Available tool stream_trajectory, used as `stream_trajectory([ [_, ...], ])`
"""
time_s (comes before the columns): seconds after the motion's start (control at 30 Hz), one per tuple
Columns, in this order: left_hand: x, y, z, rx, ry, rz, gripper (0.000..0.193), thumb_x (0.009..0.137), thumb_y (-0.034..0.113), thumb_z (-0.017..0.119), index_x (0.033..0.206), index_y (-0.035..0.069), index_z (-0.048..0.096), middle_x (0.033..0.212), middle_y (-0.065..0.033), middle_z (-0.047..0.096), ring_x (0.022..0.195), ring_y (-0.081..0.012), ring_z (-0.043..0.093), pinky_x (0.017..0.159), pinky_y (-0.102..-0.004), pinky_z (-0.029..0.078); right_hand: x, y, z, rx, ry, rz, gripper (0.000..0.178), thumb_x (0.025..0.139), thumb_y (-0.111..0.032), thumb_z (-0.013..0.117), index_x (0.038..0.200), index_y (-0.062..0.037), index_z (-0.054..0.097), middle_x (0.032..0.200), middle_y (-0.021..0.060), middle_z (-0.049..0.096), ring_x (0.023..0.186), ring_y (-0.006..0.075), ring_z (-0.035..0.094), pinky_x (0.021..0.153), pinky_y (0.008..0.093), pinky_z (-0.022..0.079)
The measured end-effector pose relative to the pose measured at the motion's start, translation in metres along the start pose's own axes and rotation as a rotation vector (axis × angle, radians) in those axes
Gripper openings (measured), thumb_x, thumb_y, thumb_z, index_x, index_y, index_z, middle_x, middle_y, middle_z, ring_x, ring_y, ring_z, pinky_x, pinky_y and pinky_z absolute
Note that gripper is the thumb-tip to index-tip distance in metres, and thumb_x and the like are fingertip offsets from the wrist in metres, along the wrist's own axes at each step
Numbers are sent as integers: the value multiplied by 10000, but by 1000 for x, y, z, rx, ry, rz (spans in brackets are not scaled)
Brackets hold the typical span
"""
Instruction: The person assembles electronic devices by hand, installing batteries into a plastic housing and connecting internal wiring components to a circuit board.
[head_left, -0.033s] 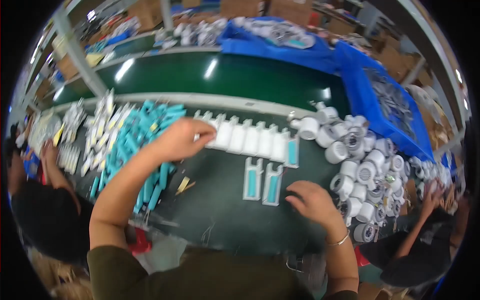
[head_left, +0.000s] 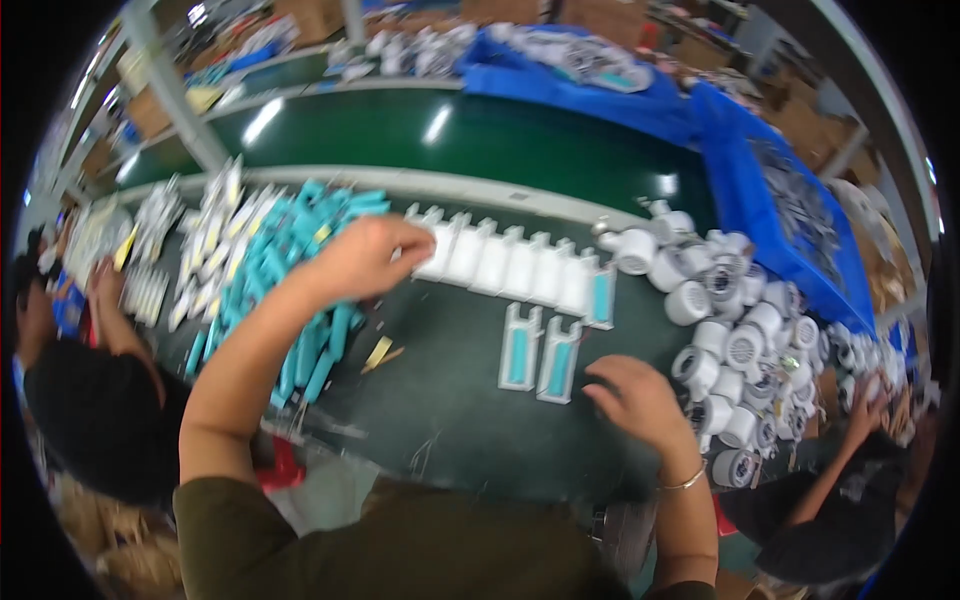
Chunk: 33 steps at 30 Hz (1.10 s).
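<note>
My left hand (head_left: 365, 258) reaches to the left end of a row of white plastic housings (head_left: 490, 262). Its thumb and fingers are pinched over the end housing, and whatever they grip is hidden. My right hand (head_left: 640, 400) hovers over the dark green tabletop, its fingers apart and nothing in them. Just left of it lie two open white housings: the nearer one (head_left: 559, 362) and its neighbour (head_left: 519, 348), each with a teal cylinder inside. Another open housing with a teal piece (head_left: 600, 297) ends the row at the right.
Loose teal cylinders (head_left: 275, 265) are heaped at the left, beside white parts (head_left: 215, 240). White round fan-like units (head_left: 745, 345) crowd the right. A blue bin (head_left: 730, 150) stands behind them, past a green conveyor (head_left: 380, 130). Co-workers' arms show at both sides.
The whole scene has shifted slightly to the right in the picture as the view turned. Both hands keep nearly the same places by the housings.
</note>
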<state>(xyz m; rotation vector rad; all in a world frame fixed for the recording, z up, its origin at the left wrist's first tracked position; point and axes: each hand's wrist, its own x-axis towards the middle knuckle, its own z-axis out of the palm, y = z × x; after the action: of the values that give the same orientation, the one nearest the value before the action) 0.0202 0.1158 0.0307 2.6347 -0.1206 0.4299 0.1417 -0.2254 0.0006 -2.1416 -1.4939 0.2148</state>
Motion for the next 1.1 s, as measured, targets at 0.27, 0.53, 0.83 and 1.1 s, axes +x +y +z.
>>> stream_trajectory([
  [0.27, -48, -57, -46, 6, 227, -470, 170, 824, 154, 582, 910, 18, 638, 742, -122, 633, 640, -210, 610, 619, -300, 482, 15, -7, 17, 7, 29, -3, 190, 708, -89, 671, 872, -22, 603, 868, 126, 620, 820, 309, 587, 730, 371, 469],
  [0.53, -20, -75, -37, 299, -58, -267, 134, 757, 113, 589, 864, 52, 643, 757, -107, 596, 763, -277, 590, 677, -353, 470, 30, -9, 25, 9, 37, -9, 179, 709, -76, 673, 868, -28, 609, 861, 121, 622, 815, 303, 587, 725, 367, 471],
  [0.83, -19, -66, -8, 646, -351, -270, 356, 653, 257, 727, 961, 99, 644, 896, -69, 569, 933, -269, 529, 792, -391, 439, 15, 2, 16, 6, 102, 13, 183, 709, -60, 671, 873, -23, 597, 877, 126, 617, 809, 308, 588, 715, 363, 472],
  [1.1, -30, -81, 1, 1066, -315, -228, 208, 680, 127, 658, 881, 96, 613, 799, -64, 604, 855, -268, 566, 775, -387, 436, -10, 7, 15, 58, 193, 22, 201, 710, -74, 680, 889, -23, 603, 891, 124, 619, 822, 309, 590, 725, 362, 479],
])
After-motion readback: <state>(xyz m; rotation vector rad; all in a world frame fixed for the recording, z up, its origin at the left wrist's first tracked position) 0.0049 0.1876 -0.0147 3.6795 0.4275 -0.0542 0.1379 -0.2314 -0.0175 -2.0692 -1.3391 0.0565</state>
